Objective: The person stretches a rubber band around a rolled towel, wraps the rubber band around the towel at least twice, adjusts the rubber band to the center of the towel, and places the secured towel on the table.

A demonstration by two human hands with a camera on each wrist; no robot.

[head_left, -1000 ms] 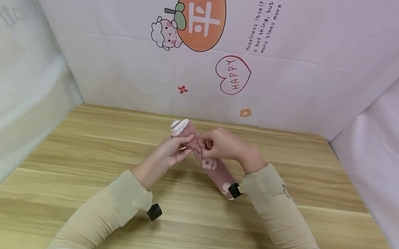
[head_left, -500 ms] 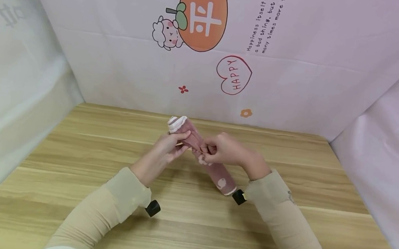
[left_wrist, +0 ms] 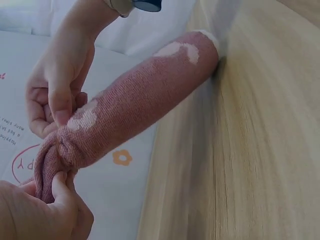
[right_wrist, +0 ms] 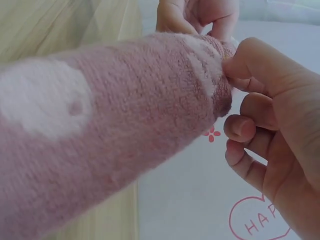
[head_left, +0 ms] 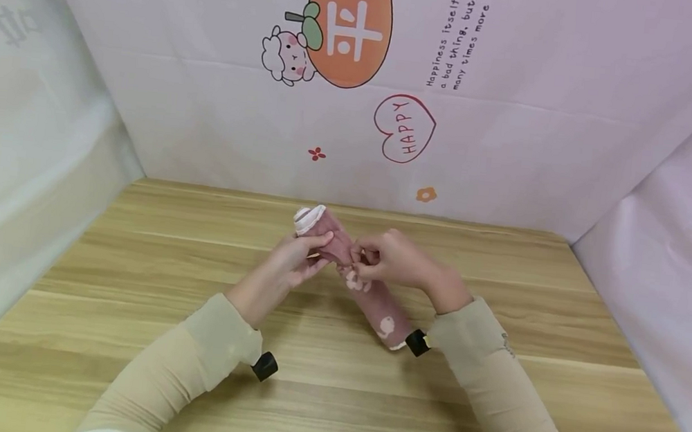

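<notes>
A pink towel (head_left: 375,301) with white patterns is rolled into a long tube, tilted across the middle of the head view. Its white-edged end (head_left: 308,220) points up and left; the other end slants down toward the table. My left hand (head_left: 292,259) grips the roll near the white-edged end, thumb on top. Partway along, my right hand (head_left: 401,261) pinches the cloth between thumb and forefinger. In the left wrist view the towel (left_wrist: 145,100) is bunched and folded over between both hands. The right wrist view has the right hand (right_wrist: 280,110) at the folded edge, its other fingers curled.
A wooden table (head_left: 327,409) lies under both arms. White printed cloth (head_left: 206,105) hangs behind it, with more cloth at both sides. Black wrist cameras sit under the left cuff (head_left: 265,366) and beside the right cuff (head_left: 418,342).
My right hand has shifted slightly right and down along the towel, still pinching it. The bunched fold has moved with it. My left hand keeps its grip with small shifts.
</notes>
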